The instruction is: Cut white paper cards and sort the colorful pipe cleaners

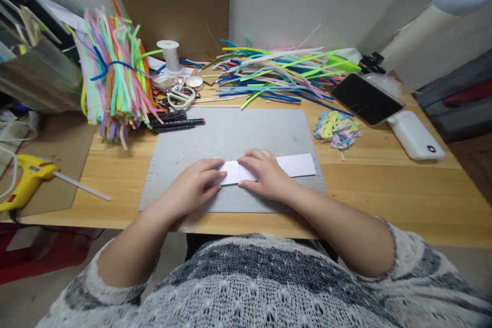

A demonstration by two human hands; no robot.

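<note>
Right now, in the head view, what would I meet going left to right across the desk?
Yellow glue gun → upright bundle of fuzzy coloured stems → left hand → right hand, both hands touching the white paper strip → small pile of pastel pieces → white rounded device.

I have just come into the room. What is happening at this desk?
A person has both hands on a strip of white paper, which lies on a grey mat. The left-hand grip is at its left end and the right-hand grip near its middle. A line, perhaps a crease or an edge, shows between them. Behind the mat lie loose pipe cleaners, and the glue gun is off to the left.
</note>
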